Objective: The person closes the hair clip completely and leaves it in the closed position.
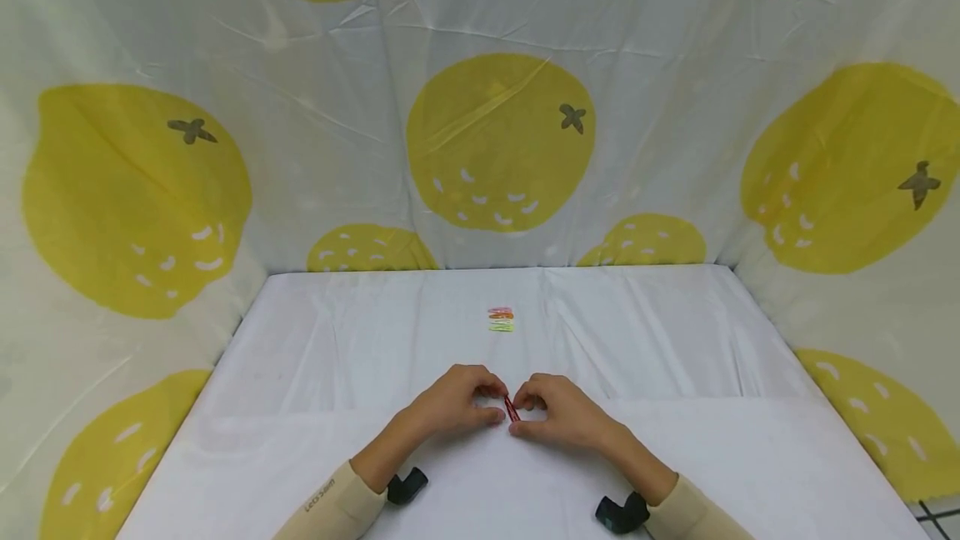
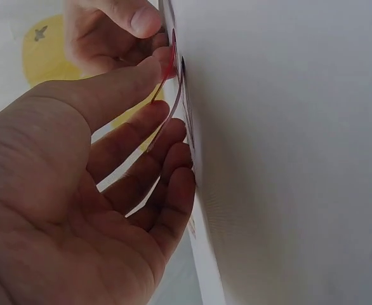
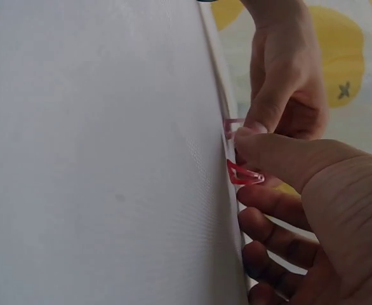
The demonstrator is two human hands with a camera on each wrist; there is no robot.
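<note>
My left hand (image 1: 468,398) and right hand (image 1: 558,411) meet fingertip to fingertip low over the white table, thumbs toward me. Between them stand two slim snap hair clips. The red hair clip (image 3: 244,175) sits between my right thumb and index fingertip, which appear to pinch it. Nearer my left fingers is the purplish hair clip (image 2: 175,107), seemingly pinched by that thumb and index finger, though the contact is partly hidden. Both clips stand on edge close to the cloth, side by side. From the head view they nearly merge into one red shape.
Farther back on the white tabletop (image 1: 420,307), a short row of hair clips (image 1: 501,319) lies in pink, orange, pale and green. A lemon-print curtain (image 1: 667,107) encloses the back and both sides. Black wrist mounts (image 1: 408,486) sit below the sleeves.
</note>
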